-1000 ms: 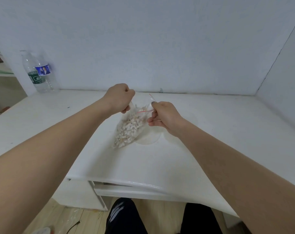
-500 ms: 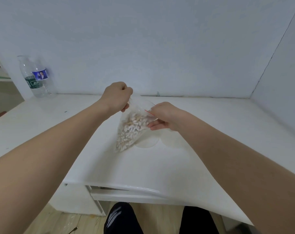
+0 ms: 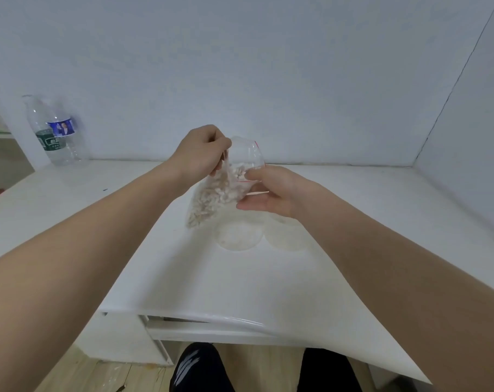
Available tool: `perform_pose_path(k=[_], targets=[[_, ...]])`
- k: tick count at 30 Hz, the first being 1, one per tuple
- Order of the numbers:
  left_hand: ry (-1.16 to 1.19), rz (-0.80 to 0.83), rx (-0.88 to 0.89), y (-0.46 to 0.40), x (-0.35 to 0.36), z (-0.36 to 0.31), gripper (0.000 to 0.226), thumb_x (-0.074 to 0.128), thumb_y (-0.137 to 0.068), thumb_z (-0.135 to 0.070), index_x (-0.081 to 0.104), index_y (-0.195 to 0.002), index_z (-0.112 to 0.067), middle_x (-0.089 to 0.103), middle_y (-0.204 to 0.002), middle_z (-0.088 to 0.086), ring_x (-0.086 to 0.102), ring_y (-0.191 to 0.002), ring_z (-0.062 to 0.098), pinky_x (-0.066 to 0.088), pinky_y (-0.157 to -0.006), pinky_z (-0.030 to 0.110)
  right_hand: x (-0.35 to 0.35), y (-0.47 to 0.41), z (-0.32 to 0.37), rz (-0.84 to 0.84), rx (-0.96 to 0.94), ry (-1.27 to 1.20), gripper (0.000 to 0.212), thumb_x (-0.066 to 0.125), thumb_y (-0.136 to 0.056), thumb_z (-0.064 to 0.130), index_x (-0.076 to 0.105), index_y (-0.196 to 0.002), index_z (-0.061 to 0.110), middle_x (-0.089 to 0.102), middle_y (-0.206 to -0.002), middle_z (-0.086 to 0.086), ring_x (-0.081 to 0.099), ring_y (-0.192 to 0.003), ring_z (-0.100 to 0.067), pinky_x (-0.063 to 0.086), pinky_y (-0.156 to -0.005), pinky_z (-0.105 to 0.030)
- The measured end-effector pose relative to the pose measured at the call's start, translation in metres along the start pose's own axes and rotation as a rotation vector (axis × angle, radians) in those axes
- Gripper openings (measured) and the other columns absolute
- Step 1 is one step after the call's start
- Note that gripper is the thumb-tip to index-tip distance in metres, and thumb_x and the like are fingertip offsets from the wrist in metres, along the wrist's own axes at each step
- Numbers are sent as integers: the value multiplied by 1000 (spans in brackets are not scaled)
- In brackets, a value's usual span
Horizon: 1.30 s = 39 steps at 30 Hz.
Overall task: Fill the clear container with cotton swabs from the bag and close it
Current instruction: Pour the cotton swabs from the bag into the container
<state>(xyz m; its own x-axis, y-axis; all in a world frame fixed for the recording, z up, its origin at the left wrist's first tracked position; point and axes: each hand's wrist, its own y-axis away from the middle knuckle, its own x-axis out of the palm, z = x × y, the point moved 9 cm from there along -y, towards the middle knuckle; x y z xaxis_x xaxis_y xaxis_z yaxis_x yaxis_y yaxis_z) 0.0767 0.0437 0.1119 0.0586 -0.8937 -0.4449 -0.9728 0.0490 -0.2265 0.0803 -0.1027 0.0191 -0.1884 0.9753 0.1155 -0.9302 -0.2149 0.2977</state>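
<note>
A clear zip bag (image 3: 212,193) full of white cotton swabs hangs tilted above the white desk, its lower corner close to the surface. My left hand (image 3: 203,151) pinches the near-left side of the bag's mouth. My right hand (image 3: 271,193) pinches the right side by the red zip strip, so the mouth gapes wide. Below the bag stand two round clear pieces: the container (image 3: 238,236) and, to its right, what looks like its lid (image 3: 286,236), partly under my right wrist.
Two clear water bottles (image 3: 52,131) stand at the desk's back left against the wall. The white desk (image 3: 183,278) runs into a wall corner at the right. Its front edge and a drawer lie just above my knees.
Both hands have lifted the bag slightly and pulled its mouth further apart. My right hand's fingers have spread more.
</note>
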Motion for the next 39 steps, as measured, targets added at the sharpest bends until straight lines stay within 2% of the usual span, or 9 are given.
perform_pose_path(k=[7,13,17,22,24,26,31,35,39], targets=[[171,-21,9,-7,6,-18,19,52,-98,-13,51,-79,-15,57,-76,-3,51,-62,12,46,-63,25,-14,11,3,-2,84,-88,28,70,-92,25,63,-117,15,54,-124,-23,57,-117,-48,53,-86,-68],[169,40,34,-2,31,-29,20,54,-98,-13,53,-78,-15,59,-74,-4,52,-61,12,46,-62,25,-15,17,6,2,17,-281,29,48,-97,-3,63,-121,-3,68,-114,-23,70,-106,-40,54,-93,-61],[173,36,3,-3,32,-27,26,52,-103,-37,60,-90,-16,64,-83,-4,55,-70,12,46,-70,26,-27,20,6,9,4,-388,38,39,-92,-13,63,-120,-5,69,-115,-29,68,-108,-44,52,-97,-60],[-41,-263,-158,-3,4,21,55,59,-93,-60,51,-123,-14,57,-127,6,57,-115,23,47,-90,38,-52,21,13,-27,-49,-565,45,34,-84,-21,62,-117,-6,68,-114,-32,68,-104,-48,56,-91,-59],[-100,-189,-358,7,13,56,97,65,-79,-75,35,-147,-13,43,-149,11,46,-137,31,44,-109,48,-58,21,15,-49,-83,-582,48,30,-83,-21,61,-116,-6,65,-118,-31,65,-110,-47,55,-93,-58],[88,-105,-586,24,31,86,129,71,-63,-84,19,-158,-15,37,-155,14,48,-136,34,43,-113,52,-65,17,13,-74,-113,-588,48,31,-87,-19,60,-122,-4,65,-121,-29,66,-111,-46,57,-90,-57],[821,-39,-720,42,80,87,62,76,-86,-57,52,-119,-11,58,-112,16,72,-109,29,58,-99,44,-68,6,-1,-106,-147,-566,36,50,-95,-5,58,-131,-3,64,-128,-26,66,-115,-42,57,-90,-57],[1062,-78,-654,33,97,80,36,79,-89,-41,71,-106,-10,70,-122,14,71,-114,22,60,-96,37,-62,5,-4,-40,-183,-454,35,42,-97,-1,61,-127,-2,69,-122,-21,68,-112,-35,56,-96,-47],[1172,-159,-657,26,109,83,23,81,-89,-33,73,-102,-16,72,-111,6,71,-109,18,61,-90,27,-73,1,-7,-91,-183,-206,45,50,-86,-2,59,-130,-4,66,-119,-31,62,-114,-48,50,-102,-52]])
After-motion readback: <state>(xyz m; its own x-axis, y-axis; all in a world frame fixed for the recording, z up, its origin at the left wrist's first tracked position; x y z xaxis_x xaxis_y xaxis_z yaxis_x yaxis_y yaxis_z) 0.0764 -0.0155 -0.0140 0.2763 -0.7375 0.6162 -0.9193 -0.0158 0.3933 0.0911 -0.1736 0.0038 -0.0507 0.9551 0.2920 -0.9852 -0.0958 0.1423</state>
